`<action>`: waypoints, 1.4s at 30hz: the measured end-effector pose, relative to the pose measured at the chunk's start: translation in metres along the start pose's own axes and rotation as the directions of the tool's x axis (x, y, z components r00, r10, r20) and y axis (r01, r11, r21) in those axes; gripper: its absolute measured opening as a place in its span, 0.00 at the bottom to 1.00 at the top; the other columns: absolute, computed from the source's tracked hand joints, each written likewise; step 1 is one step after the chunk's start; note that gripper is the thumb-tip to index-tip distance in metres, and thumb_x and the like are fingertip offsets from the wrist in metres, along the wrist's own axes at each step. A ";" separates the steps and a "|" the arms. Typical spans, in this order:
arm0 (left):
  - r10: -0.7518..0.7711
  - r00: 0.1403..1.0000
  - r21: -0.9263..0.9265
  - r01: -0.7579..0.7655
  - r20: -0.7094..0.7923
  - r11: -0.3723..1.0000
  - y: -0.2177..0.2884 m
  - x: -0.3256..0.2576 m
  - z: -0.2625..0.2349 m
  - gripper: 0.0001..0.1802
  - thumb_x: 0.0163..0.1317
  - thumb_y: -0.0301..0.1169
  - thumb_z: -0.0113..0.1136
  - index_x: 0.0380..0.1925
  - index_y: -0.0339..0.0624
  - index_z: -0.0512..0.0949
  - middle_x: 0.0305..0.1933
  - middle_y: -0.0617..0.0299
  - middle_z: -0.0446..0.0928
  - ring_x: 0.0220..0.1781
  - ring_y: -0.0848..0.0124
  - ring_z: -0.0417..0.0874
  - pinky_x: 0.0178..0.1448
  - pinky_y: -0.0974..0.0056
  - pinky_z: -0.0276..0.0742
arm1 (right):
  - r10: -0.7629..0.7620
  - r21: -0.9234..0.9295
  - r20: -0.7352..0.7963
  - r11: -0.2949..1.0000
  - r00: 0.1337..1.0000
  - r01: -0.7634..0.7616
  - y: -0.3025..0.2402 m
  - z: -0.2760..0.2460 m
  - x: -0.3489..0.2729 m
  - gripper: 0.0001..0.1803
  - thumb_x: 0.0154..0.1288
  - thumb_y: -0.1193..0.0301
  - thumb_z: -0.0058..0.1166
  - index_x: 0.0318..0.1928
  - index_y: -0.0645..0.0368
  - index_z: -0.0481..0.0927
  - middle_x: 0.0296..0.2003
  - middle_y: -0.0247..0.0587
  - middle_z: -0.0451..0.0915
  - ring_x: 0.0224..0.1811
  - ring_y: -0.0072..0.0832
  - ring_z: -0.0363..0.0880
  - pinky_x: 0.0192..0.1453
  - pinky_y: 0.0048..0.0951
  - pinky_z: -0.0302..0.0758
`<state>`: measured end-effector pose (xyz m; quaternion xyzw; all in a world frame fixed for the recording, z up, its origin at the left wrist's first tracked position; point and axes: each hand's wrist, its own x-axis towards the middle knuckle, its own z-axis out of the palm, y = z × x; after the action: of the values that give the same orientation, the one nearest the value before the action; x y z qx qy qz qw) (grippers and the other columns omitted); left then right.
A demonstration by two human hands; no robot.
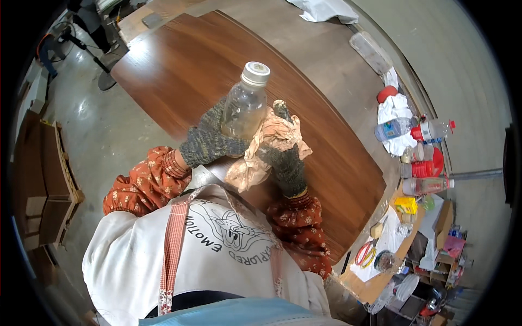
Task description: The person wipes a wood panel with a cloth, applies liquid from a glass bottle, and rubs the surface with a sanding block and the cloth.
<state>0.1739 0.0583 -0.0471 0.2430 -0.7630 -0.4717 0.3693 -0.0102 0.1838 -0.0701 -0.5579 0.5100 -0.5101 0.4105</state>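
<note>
Both my hands wear dark grey knitted work gloves. My left hand [209, 138] is wrapped round the lower part of a clear bottle [246, 103] with a white screw cap, held upright but tilted slightly over the panel. A little cloudy liquid or residue seems to show inside the bottle. My right hand [285, 163] grips a crumpled peach-coloured rag [277, 133], bunched against the bottle's right side and hanging down below it. Beneath both hands lies a glossy brown wood-grain panel [179, 65]. The bottle's base is partly hidden by my glove and the rag.
Several bottles stand along the right wall, among them a clear one with a blue label [392, 129] and a red jug [427, 167]. A cardboard sheet [375, 290] holds tape rolls and a yellow box [405, 205]. Cardboard boxes [46, 185] stand at left. A person [89, 22] is at the upper left.
</note>
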 end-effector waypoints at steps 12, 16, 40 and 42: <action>0.128 0.990 -0.829 -0.030 0.051 0.559 -0.013 0.017 0.047 0.36 0.60 0.49 0.61 0.61 0.39 0.62 0.59 0.53 0.68 0.58 0.65 0.74 0.58 0.61 0.78 | -0.135 -0.207 -0.264 0.975 0.955 0.081 -0.021 -0.022 -0.017 0.16 0.66 0.68 0.50 0.52 0.62 0.74 0.45 0.45 0.79 0.44 0.31 0.80 0.43 0.31 0.78; -0.103 0.970 -0.705 0.230 0.218 0.671 -0.002 -0.005 0.037 0.33 0.64 0.48 0.55 0.60 0.36 0.63 0.55 0.51 0.73 0.56 0.65 0.77 0.57 0.65 0.78 | -0.274 -0.586 -0.166 0.800 0.947 0.129 0.009 -0.004 -0.033 0.19 0.65 0.68 0.51 0.56 0.56 0.73 0.54 0.50 0.74 0.52 0.36 0.77 0.48 0.33 0.77; 0.088 0.985 0.875 -0.174 0.150 0.453 0.071 -0.055 -0.075 0.39 0.42 0.33 0.67 0.60 0.46 0.69 0.52 0.55 0.76 0.51 0.55 0.77 0.54 0.54 0.73 | -0.381 -0.576 0.114 0.728 0.918 0.373 -0.012 0.014 0.007 0.18 0.69 0.66 0.49 0.55 0.61 0.72 0.50 0.47 0.76 0.49 0.37 0.77 0.51 0.35 0.75; 0.095 0.976 0.939 -0.215 0.196 0.268 0.079 -0.049 -0.070 0.35 0.44 0.32 0.63 0.58 0.48 0.71 0.47 0.57 0.76 0.47 0.58 0.77 0.51 0.54 0.73 | -0.304 -0.308 0.069 0.899 0.950 0.310 -0.008 0.020 -0.001 0.15 0.70 0.70 0.47 0.53 0.62 0.74 0.51 0.46 0.76 0.48 0.35 0.77 0.51 0.35 0.75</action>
<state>0.2575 0.0897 0.0276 0.3154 -0.9302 0.1045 0.1560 0.0104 0.1847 -0.0655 -0.6946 0.4865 -0.4748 0.2354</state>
